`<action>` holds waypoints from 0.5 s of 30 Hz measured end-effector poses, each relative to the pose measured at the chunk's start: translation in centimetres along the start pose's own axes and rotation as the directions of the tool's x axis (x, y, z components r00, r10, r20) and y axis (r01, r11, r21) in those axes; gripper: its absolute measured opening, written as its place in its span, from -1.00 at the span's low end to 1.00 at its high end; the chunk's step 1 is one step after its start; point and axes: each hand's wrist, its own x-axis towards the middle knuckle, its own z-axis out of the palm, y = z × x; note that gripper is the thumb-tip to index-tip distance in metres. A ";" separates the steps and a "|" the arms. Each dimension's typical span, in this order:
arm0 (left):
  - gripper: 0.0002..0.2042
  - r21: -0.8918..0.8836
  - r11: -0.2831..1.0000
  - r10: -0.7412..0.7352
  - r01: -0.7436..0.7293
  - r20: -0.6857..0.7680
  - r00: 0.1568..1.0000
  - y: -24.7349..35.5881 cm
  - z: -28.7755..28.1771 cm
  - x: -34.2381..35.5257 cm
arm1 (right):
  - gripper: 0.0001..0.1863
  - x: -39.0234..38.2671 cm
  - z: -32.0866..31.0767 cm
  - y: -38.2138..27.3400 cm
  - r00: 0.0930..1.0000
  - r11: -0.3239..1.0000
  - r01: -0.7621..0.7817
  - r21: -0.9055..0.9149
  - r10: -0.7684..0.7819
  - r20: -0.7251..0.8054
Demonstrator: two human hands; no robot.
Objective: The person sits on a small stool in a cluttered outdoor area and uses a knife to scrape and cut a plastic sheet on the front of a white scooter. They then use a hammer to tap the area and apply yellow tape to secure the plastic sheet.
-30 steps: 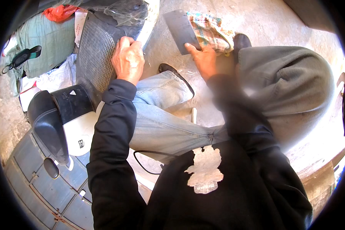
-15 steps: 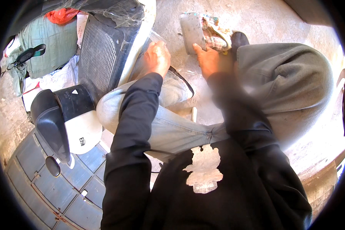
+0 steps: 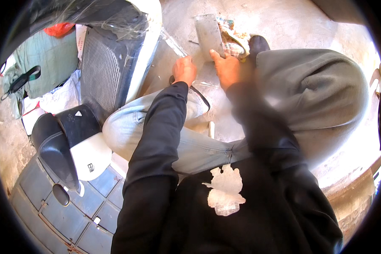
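Flat plate (image 3: 208, 34): dull grey, smudged, metal as I read it remotely. Rag (image 3: 235, 41): crumpled cloth. Film strip (image 3: 173, 44): clear glossy plastic. I note footboard (image 3: 100, 70) matt, ribbed; seat (image 3: 53, 146) smooth, slight sheen; jeans (image 3: 199, 150) faded denim; floor (image 3: 292, 27) rough, concrete-like.

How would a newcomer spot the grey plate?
Start at the scooter along the left, then go right to the right hand, above centre. That hand holds the plate by its near end, just left of the checked cloth. Unlike that crumpled, patterned neighbour, it's flat, plain grey and straight-edged.
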 end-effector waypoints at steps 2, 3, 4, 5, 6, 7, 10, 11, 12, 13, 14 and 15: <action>-0.82 -0.025 0.999 0.025 -0.025 0.023 0.999 -0.1 0.1 0.1 | -0.49 -0.3 -0.1 0.1 1.000 1.000 -0.005 0.006 0.005 0.003; -0.81 -0.024 0.999 0.041 -0.040 0.016 0.999 -0.1 0.2 0.8 | -0.50 0.1 -0.2 0.1 1.000 0.999 -0.002 0.034 0.002 0.001; -0.81 -0.024 0.998 0.056 -0.056 0.008 0.998 -0.3 0.3 1.4 | -0.50 0.4 -0.2 0.0 1.000 0.998 0.002 0.062 -0.002 -0.001; -0.81 -0.154 0.987 0.084 -0.051 0.219 0.972 -0.7 0.3 1.5 | -0.51 0.6 -0.1 0.0 1.000 0.999 0.006 0.048 -0.006 -0.006; -0.81 -0.282 0.959 0.131 -0.007 0.422 0.897 -1.9 1.2 0.9 | -0.51 0.2 -0.1 -0.3 1.000 1.000 0.003 0.023 -0.003 -0.006; -0.81 -0.388 0.920 0.198 0.062 0.595 0.779 -3.0 2.5 0.0 | -0.52 -0.1 -0.1 -0.5 1.000 1.000 -0.001 0.003 0.001 -0.005; -0.78 -0.041 0.897 0.343 -0.439 0.692 0.636 -2.0 9.3 -4.8 | -0.53 0.3 0.1 0.0 0.997 1.000 0.006 0.000 -0.006 -0.075; -0.74 0.034 0.839 0.322 -0.542 0.773 0.546 -1.1 11.0 -6.1 | -0.54 0.1 0.0 -0.2 0.997 1.000 0.017 0.006 -0.017 -0.069; -0.72 0.040 0.941 0.205 -0.337 0.725 0.657 2.6 7.1 -7.5 | -0.54 0.0 -0.4 -0.5 0.997 0.999 0.033 0.006 -0.032 -0.070; -0.71 0.022 0.942 0.218 -0.335 0.719 0.660 3.4 6.3 -7.6 | -0.55 -0.5 -0.5 -1.1 0.997 0.998 0.054 0.012 -0.054 -0.055; -0.70 0.005 0.943 0.232 -0.334 0.711 0.664 3.9 5.5 -7.4 | -0.54 -0.6 -0.4 -1.3 0.997 0.998 0.056 0.025 -0.055 -0.059; -0.69 -0.025 0.948 0.246 -0.316 0.687 0.684 4.9 3.7 -7.1 | -0.53 -0.6 -0.5 -1.4 0.996 0.998 0.058 0.040 -0.055 -0.072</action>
